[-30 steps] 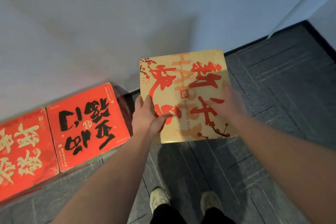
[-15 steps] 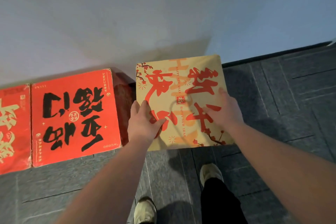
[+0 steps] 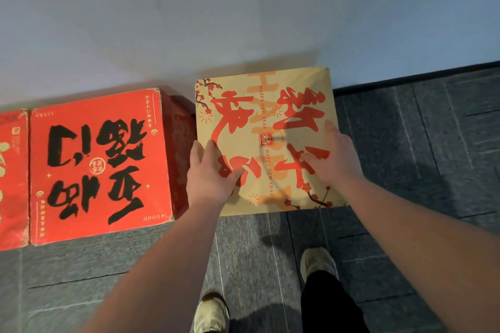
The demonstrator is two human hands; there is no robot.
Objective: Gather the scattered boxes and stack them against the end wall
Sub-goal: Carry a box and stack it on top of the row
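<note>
Item: tan box (image 3: pixel 266 140), square, red lettering, top face up, at 12 o'clock from the person, far edge at the wall (image 3: pixel 243 16), just beside the red box (image 3: pixel 100 167) at its 9 o'clock.

Hands: left hand (image 3: pixel 209 176) grasps the tan box's near left corner, thumb on top, fingers at the side. Right hand (image 3: pixel 334 155) lies flat on the top face, fingers straight, pressing.

Risks:
1. Left fingers sit in the narrow gap between the 2 boxes; pushing toward 9 o'clock could pinch them.
2. Uneven pressure could skew the tan box from the row.

Not visible:
1. Whether the tan box rests on the floor (image 3: pixel 405 143) or on another box; its underside is hidden.
2. A 2nd red box (image 3: pixel 12 178) at far 9 o'clock, cut off by the frame.
3. Actual contact between tan box and wall.
</note>
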